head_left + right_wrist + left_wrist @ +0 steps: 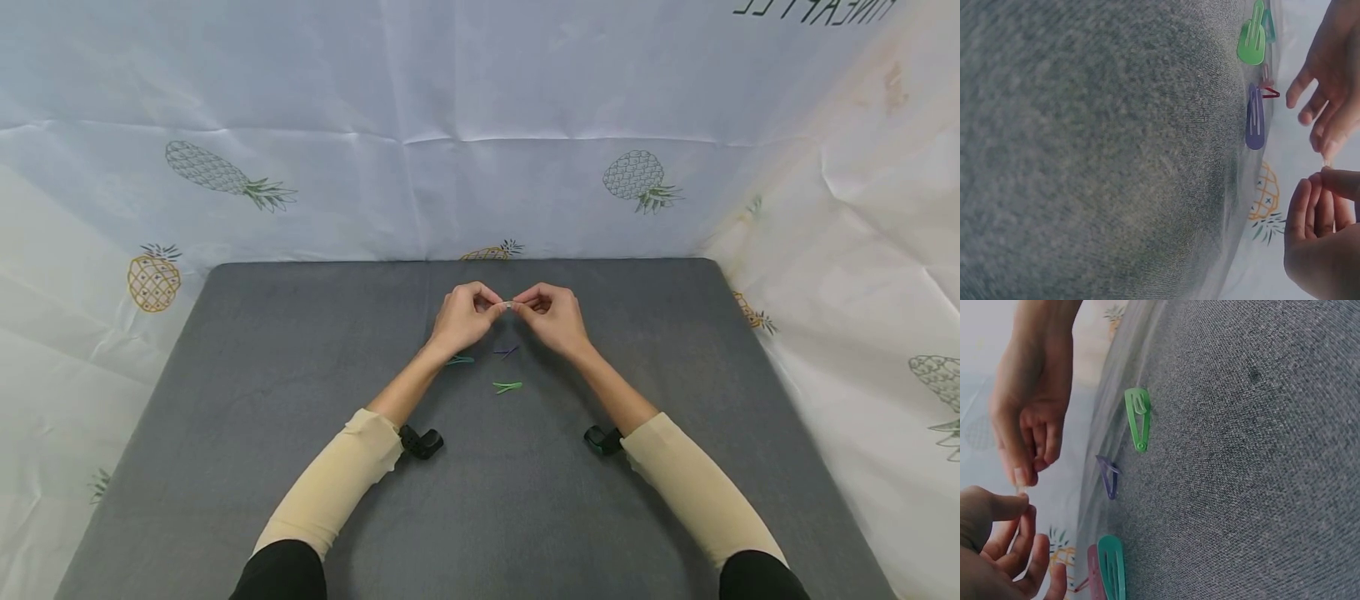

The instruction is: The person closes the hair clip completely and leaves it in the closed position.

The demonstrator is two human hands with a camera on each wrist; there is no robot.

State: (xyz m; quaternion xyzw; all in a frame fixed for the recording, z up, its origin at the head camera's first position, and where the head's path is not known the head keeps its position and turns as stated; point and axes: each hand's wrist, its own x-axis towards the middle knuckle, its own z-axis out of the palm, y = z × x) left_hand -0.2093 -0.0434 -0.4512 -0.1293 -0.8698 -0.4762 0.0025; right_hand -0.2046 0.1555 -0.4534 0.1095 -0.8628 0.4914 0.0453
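Both hands meet over the far middle of the table. Between their fingertips is a small pale hair clip, mostly covered. My left hand pinches its left end with thumb and forefinger, while my right hand pinches the right end. On the cloth below lie open snap hair clips: a green clip nearest me, a purple clip beyond it, and a teal clip beside the left wrist. A pinkish-red clip lies against the teal one in the left wrist view; the arm hides it in the head view.
A dark grey cloth covers the table. White sheeting with pineapple prints hangs behind the far edge and along the sides. Black wrist cameras stick out inward from the left sleeve and right sleeve.
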